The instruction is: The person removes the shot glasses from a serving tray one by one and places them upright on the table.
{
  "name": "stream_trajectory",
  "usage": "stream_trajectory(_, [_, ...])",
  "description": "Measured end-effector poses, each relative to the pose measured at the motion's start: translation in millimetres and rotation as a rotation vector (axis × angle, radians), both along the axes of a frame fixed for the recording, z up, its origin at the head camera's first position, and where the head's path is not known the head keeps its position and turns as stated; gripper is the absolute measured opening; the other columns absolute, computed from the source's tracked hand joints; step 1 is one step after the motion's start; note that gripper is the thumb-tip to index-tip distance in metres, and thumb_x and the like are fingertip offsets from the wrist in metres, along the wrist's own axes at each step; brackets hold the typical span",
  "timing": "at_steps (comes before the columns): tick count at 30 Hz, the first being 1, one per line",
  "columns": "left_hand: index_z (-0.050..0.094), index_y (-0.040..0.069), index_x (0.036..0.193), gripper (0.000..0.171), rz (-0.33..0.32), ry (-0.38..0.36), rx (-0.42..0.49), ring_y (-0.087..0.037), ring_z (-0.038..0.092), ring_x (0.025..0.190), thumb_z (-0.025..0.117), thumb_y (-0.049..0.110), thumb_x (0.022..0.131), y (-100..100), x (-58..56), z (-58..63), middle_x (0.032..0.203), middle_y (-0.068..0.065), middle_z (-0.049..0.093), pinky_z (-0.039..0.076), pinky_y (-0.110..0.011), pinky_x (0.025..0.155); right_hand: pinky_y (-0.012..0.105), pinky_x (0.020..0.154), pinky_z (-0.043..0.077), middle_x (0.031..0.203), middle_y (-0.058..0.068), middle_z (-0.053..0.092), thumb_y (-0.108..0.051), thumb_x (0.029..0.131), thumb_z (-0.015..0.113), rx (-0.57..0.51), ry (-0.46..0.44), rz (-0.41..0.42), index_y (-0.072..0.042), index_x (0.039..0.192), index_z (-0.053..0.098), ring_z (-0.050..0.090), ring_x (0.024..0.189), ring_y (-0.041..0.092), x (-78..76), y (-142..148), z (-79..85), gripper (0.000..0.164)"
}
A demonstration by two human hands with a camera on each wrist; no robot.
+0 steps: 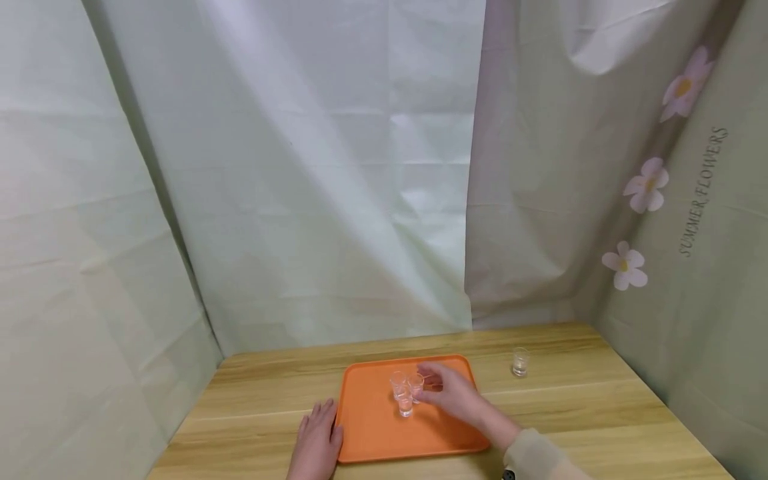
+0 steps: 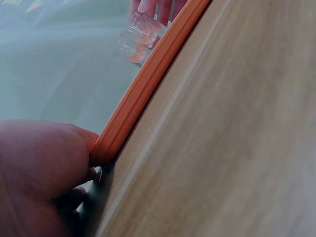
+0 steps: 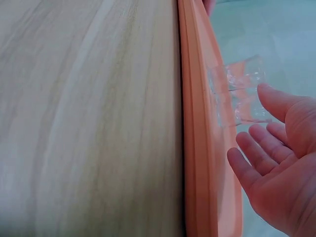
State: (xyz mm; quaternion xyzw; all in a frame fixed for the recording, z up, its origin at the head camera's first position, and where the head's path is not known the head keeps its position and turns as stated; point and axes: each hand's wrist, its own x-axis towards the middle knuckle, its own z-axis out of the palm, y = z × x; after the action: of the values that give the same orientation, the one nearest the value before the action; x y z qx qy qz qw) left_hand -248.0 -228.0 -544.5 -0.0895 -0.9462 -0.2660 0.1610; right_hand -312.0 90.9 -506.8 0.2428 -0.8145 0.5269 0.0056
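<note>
Orange tray [image 1: 384, 433]: it lies on the table in front of you, with your left hand [image 1: 317, 440] resting flat against its left rim, fingers straight, gripping nothing.
Right hand [image 1: 453, 393]: open and relaxed over the tray, fingertips beside the small glasses [image 1: 405, 390]; it holds none of them.
Glasses: about three clear ones stand clustered mid-tray, close together; you cannot tell whether they touch.
Step in hand: seemingly gathering glasses on the tray, with the hand just beside the last one there.
Next move: probably the lone glass [image 1: 520, 361], well apart to the right; pinch it gently and upright.
Table [image 1: 600, 413]: pale wood grain.
Room: creased pale green cloth [image 1: 312, 173] behind, flower-print sheet [image 1: 684, 200] on the right.
</note>
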Motion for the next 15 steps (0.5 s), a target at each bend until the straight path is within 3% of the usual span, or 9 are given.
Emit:
stream_trajectory(9, [0.066, -0.012, 0.140, 0.043, -0.004, 0.010, -0.003, -0.060, 0.052, 0.143, 0.072, 0.003, 0.100, 1.9, 0.3, 2.7, 0.146, -0.032, 0.065, 0.036, -0.076, 0.119, 0.055, 0.106, 0.059, 0.134, 0.015, 0.074, -0.018, 0.099, 0.086, 0.048, -0.014, -0.031, 0.004, 0.145, 0.065, 0.072, 0.121, 0.036, -2.1, -2.7, -1.4, 0.055])
stream_trajectory(15, [0.066, -0.012, 0.140, 0.043, -0.002, -0.021, -0.003, -0.060, 0.051, 0.143, 0.071, 0.003, 0.100, -0.7, -0.5, 2.9, 0.146, -0.032, 0.064, 0.035, -0.076, 0.119, 0.044, 0.099, 0.062, 0.121, 0.007, 0.075, -0.015, 0.096, 0.088, 0.052, 0.000, -0.045, 0.003, 0.135, 0.070, 0.072, 0.110, 0.028, -2.4, -6.5, -1.8, 0.047])
